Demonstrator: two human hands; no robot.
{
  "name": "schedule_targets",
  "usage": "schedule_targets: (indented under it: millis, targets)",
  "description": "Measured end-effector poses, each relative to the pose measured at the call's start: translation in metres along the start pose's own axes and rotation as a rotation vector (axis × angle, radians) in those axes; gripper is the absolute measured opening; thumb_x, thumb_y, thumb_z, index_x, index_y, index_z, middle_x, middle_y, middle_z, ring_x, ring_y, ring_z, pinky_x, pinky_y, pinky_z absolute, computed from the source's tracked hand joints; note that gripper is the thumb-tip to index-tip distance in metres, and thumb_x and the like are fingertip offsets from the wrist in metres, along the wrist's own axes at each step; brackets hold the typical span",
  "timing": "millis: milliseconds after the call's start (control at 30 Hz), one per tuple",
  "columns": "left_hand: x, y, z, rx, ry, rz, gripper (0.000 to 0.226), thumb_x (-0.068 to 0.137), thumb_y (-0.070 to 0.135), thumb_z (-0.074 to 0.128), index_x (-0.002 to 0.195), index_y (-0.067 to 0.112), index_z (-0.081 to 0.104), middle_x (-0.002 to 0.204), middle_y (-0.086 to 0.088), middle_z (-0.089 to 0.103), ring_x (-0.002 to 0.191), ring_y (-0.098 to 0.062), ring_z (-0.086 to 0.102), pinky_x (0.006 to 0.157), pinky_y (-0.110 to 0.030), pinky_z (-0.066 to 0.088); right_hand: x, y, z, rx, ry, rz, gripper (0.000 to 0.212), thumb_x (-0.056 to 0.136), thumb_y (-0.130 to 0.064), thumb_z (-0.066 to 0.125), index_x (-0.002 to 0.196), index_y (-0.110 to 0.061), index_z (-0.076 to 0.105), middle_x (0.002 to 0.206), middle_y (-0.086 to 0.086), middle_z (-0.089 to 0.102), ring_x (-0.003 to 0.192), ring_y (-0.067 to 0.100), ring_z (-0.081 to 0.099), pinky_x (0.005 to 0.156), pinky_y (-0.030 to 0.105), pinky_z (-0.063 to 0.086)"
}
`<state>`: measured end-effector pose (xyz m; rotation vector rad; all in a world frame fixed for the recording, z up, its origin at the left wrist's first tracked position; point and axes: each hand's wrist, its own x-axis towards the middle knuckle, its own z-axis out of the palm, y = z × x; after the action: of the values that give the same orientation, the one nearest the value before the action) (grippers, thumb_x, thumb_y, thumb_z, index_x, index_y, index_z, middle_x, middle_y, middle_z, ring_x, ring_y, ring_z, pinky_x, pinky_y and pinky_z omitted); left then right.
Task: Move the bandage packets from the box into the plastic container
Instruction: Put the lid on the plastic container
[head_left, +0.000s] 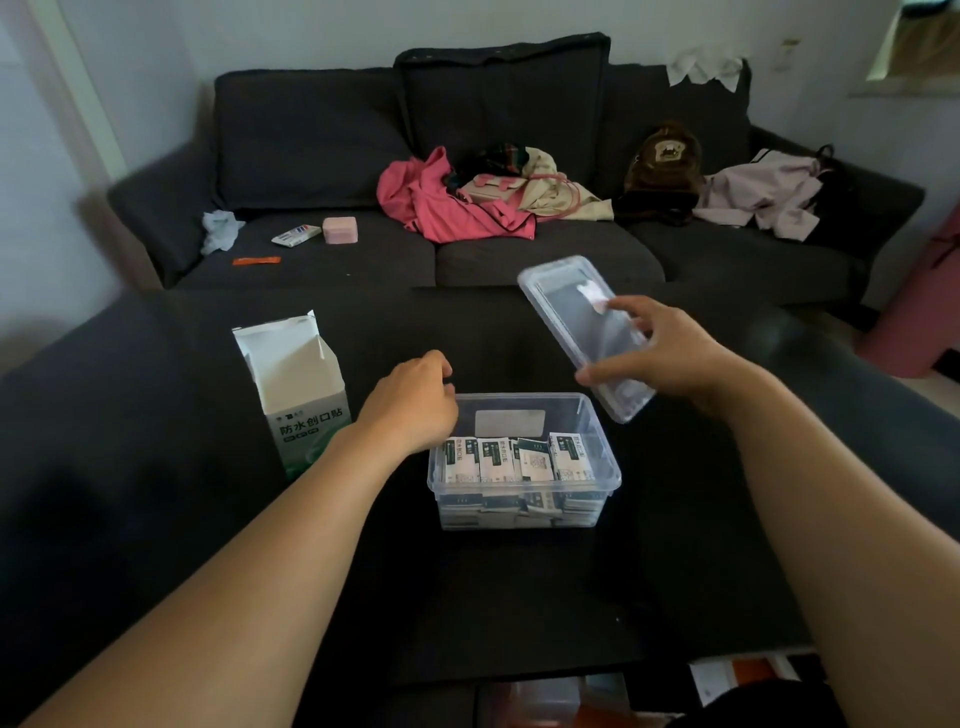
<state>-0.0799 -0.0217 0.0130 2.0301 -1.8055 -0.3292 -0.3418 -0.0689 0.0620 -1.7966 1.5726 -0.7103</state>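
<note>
Above container (523, 480), right hand (670, 356) (gripping) lid (576, 327)

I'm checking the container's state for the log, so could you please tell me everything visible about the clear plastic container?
The plastic container is a clear, rectangular tub with a rolled rim and a pale label on its far wall. It stands upright and uncovered on the dark surface, holding white-and-green bandage packets. The left hand rests at its far left corner; the right hand holds its clear lid tilted above.

Packets (511, 460) upright in clear container (602, 480)
</note>
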Motion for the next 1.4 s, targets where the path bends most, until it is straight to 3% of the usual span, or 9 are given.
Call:
schedule_targets:
  millis: [167, 433, 533, 633, 833, 1033, 1200, 1300, 1400]
  targets:
    - [0.0, -0.006, -0.005, -0.119, 0.05, -0.051, 0.032, 0.108, 0.033, 0.035, 0.116, 0.019, 0.063, 0.113, -0.003, 0.066, 0.099, -0.023, 0.063, 0.092, -0.046, 0.053, -0.01, -0.016, 0.028, -0.064, -0.302, -0.197, 0.1, 0.062, -0.026, 0.093, 0.147, -0.04, 0.041, 0.134, -0.009, 0.045, 0.116, 0.014, 0.049, 0.073, 0.018, 0.044]
    - [-0.011, -0.004, -0.03, -0.715, -0.012, -0.281, 0.069, 0.099, 0.069, 0.032, 0.095, 0.014, 0.073, 0.089, -0.004, 0.076, 0.073, -0.019, 0.066, 0.06, -0.03, 0.045, -0.012, -0.022, 0.028, -0.207, -0.451, -0.289, 0.098, 0.06, -0.029, 0.095, 0.143, -0.046, 0.044, 0.144, -0.015, 0.044, 0.129, 0.013, 0.044, 0.097, 0.027, 0.04]
    - [-0.015, -0.007, -0.03, -0.64, -0.093, -0.209, 0.041, 0.095, 0.053, 0.059, 0.094, 0.016, 0.075, 0.094, -0.006, 0.076, 0.079, -0.02, 0.068, 0.065, -0.032, 0.047, -0.015, -0.024, 0.03, -0.296, -0.541, -0.278, 0.099, 0.058, -0.031, 0.095, 0.14, -0.05, 0.044, 0.147, -0.016, 0.038, 0.133, 0.015, 0.04, 0.11, 0.041, 0.04]
    - [-0.018, -0.006, -0.026, -0.478, -0.129, -0.146, 0.018, 0.098, 0.035, 0.063, 0.097, 0.02, 0.073, 0.096, -0.002, 0.073, 0.084, -0.019, 0.068, 0.063, -0.029, 0.048, -0.018, -0.025, 0.034, -0.392, -0.595, -0.236, 0.102, 0.058, -0.031, 0.094, 0.142, -0.051, 0.041, 0.153, -0.016, 0.03, 0.141, 0.017, 0.03, 0.116, 0.05, 0.033]
    - [-0.021, -0.008, -0.024, -0.301, -0.166, -0.088, 0.017, 0.1, 0.022, 0.059, 0.109, 0.016, 0.072, 0.104, -0.002, 0.07, 0.092, -0.019, 0.068, 0.074, -0.033, 0.057, -0.018, -0.024, 0.041, -0.417, -0.645, -0.214, 0.105, 0.057, -0.031, 0.094, 0.143, -0.052, 0.039, 0.155, -0.018, 0.026, 0.143, 0.018, 0.025, 0.117, 0.049, 0.031]
    - [-0.023, -0.013, -0.021, -0.326, -0.22, -0.112, 0.017, 0.099, 0.022, 0.063, 0.113, 0.015, 0.071, 0.108, -0.003, 0.072, 0.099, -0.018, 0.068, 0.08, -0.034, 0.058, -0.019, -0.019, 0.045, -0.282, -0.685, -0.107, 0.084, 0.08, -0.04, 0.08, 0.149, -0.049, 0.033, 0.161, -0.013, 0.022, 0.146, 0.021, 0.022, 0.116, 0.052, 0.027]
    - [-0.019, -0.016, -0.019, -0.431, -0.263, -0.291, 0.034, 0.096, 0.031, 0.068, 0.124, 0.012, 0.064, 0.119, -0.005, 0.067, 0.107, -0.021, 0.064, 0.085, -0.035, 0.058, -0.008, -0.007, 0.041, -0.122, -0.35, 0.088, 0.073, 0.093, -0.023, 0.069, 0.156, -0.033, 0.032, 0.162, 0.001, 0.03, 0.147, 0.028, 0.032, 0.114, 0.05, 0.035]
    - [-0.02, -0.02, -0.019, -0.563, -0.419, -0.471, 0.043, 0.092, 0.038, 0.072, 0.123, 0.01, 0.062, 0.114, -0.012, 0.07, 0.102, -0.026, 0.07, 0.079, -0.039, 0.062, -0.005, 0.005, 0.027, 0.006, -0.33, 0.44, 0.076, 0.084, -0.026, 0.079, 0.149, -0.017, 0.041, 0.138, 0.019, 0.057, 0.116, 0.037, 0.066, 0.094, 0.05, 0.056]
    - [-0.023, -0.019, -0.023, -0.695, -0.505, -0.56, 0.044, 0.09, 0.032, 0.075, 0.122, 0.006, 0.06, 0.115, -0.019, 0.066, 0.096, -0.031, 0.072, 0.069, -0.039, 0.064, -0.013, 0.006, 0.023, 0.078, -0.4, 0.585, 0.059, 0.083, -0.029, 0.078, 0.13, -0.002, 0.057, 0.114, 0.025, 0.07, 0.09, 0.039, 0.076, 0.08, 0.049, 0.062]
